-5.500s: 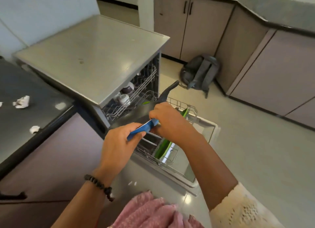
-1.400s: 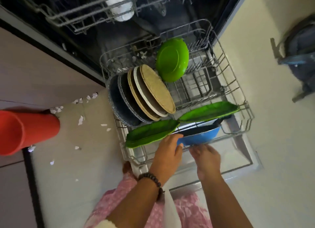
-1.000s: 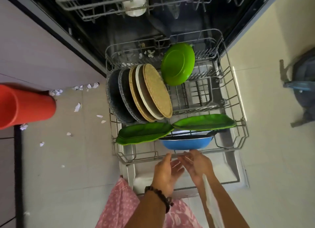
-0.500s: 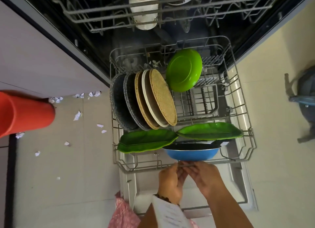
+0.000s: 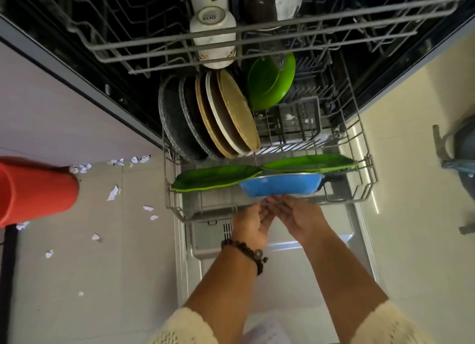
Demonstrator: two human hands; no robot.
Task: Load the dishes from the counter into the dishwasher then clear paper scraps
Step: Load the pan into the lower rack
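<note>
Far left of the fingers stands a red bin [image 5: 36, 189], with paper scraps [image 5: 113, 192] strewn over the floor [image 5: 102, 266] between it and the dishwasher. The left hand [image 5: 253, 221] and right hand [image 5: 303, 216] meet at the front rail of the lower rack [image 5: 370, 179]; both sets of fingers curl at the wire, apparently gripping it, though blur leaves that uncertain. Just beyond the fingers sits a blue pan [image 5: 281, 185], then two green leaf-shaped trays [image 5: 218, 178], then upright plates [image 5: 221, 112] and a green plate [image 5: 270, 84]. Loaded, the rack should feel heavy and stiff on its runners; the plates may rattle and chip, so a centred two-handed hold on the rail suits.
</note>
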